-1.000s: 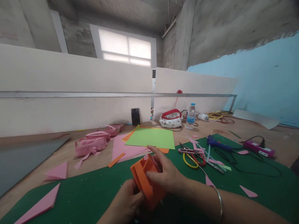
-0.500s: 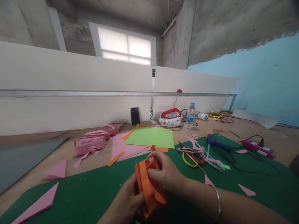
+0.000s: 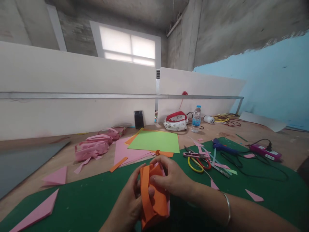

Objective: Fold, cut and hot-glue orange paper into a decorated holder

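Between my two hands is a small orange paper bag (image 3: 159, 201) with a strip-like orange handle and some pink paper showing along its right edge. My left hand (image 3: 131, 196) grips it from the left, thumb tucked under the handle strip. Over the top right edge my right hand (image 3: 169, 175) is closed, thumb on the orange front and fingers behind. The fingers at the back are partly hidden. Beyond the hands lie a light green sheet (image 3: 154, 140), pink sheets (image 3: 122, 151) and an orange strip (image 3: 118, 164).
A green cutting mat (image 3: 91, 196) covers the near table. Scissors (image 3: 195, 164), a blue glue gun (image 3: 224, 147) and a purple power strip (image 3: 265, 152) lie right. Pink paper bags (image 3: 93, 148) sit left. Behind stand a phone (image 3: 138, 119), a pouch (image 3: 176, 122) and a water bottle (image 3: 196, 120).
The orange bag has turned a little in my hands, and its handle strip now stands more upright at the left. More of its flat front and pink edge shows. Both hands keep hold.
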A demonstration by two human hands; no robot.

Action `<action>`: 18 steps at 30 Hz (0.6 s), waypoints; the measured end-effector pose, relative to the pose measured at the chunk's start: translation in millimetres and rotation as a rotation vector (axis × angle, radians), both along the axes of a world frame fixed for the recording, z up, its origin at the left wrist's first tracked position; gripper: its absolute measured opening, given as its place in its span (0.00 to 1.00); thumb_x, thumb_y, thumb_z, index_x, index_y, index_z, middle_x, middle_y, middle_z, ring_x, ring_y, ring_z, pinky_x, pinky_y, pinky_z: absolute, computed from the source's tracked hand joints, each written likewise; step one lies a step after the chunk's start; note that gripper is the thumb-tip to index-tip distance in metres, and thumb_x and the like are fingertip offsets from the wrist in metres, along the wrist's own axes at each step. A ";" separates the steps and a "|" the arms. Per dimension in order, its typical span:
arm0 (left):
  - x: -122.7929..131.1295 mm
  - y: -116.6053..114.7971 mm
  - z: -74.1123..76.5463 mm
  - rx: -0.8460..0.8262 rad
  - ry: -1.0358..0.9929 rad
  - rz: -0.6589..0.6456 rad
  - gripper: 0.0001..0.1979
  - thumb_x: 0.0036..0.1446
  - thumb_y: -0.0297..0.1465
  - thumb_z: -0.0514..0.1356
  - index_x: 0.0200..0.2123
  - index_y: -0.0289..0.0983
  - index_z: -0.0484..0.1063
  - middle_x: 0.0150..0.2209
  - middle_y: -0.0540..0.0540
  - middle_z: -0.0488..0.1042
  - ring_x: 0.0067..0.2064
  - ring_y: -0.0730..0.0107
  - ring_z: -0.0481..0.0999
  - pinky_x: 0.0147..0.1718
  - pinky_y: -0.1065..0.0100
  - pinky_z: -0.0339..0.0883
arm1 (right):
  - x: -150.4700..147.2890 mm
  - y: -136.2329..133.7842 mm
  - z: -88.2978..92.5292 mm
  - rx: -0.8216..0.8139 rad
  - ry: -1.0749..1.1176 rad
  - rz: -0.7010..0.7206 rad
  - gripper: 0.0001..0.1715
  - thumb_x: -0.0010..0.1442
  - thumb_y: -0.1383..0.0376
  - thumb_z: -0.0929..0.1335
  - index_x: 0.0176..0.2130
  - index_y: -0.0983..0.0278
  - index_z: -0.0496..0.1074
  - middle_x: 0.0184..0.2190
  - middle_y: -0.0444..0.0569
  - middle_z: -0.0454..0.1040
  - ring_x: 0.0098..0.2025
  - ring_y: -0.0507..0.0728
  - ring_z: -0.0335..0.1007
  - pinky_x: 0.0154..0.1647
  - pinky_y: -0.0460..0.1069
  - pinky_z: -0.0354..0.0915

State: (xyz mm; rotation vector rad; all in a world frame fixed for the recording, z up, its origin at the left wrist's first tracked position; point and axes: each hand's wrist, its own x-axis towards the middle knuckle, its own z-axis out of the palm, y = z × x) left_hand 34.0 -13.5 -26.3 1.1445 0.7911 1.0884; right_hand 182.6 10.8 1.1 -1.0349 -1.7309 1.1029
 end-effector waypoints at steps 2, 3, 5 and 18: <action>1.6 -1.6 -1.1 -0.014 0.018 0.017 0.47 0.41 0.38 0.69 0.59 0.36 0.45 0.46 0.35 0.73 0.40 0.55 0.76 0.36 0.62 0.69 | -0.8 -0.2 -0.3 0.029 -0.010 -0.019 0.14 0.47 0.72 0.66 0.37 0.64 0.69 0.29 0.42 0.69 0.29 0.51 0.64 0.29 0.44 0.61; 2.4 -2.7 -1.3 -0.031 0.023 0.019 0.48 0.40 0.37 0.69 0.60 0.37 0.45 0.45 0.36 0.73 0.40 0.56 0.76 0.35 0.62 0.68 | -1.3 -0.2 -0.6 0.050 -0.014 -0.036 0.12 0.48 0.72 0.65 0.36 0.65 0.69 0.29 0.42 0.68 0.29 0.51 0.64 0.29 0.44 0.61; 3.7 -5.7 -0.2 -0.097 0.020 -0.015 0.48 0.42 0.35 0.68 0.61 0.40 0.44 0.40 0.40 0.75 0.36 0.60 0.76 0.30 0.66 0.67 | -2.1 -0.3 -1.0 0.091 -0.020 -0.086 0.07 0.50 0.71 0.64 0.32 0.65 0.70 0.28 0.43 0.68 0.30 0.51 0.63 0.31 0.45 0.61; 7.0 -12.3 9.9 -0.118 0.209 0.140 0.40 0.38 0.39 0.68 0.52 0.42 0.51 0.47 0.38 0.66 0.27 0.66 0.75 0.22 0.66 0.66 | 6.1 15.7 -7.0 0.179 0.049 -0.394 0.06 0.55 0.66 0.63 0.34 0.64 0.69 0.32 0.45 0.71 0.36 0.55 0.67 0.39 0.49 0.61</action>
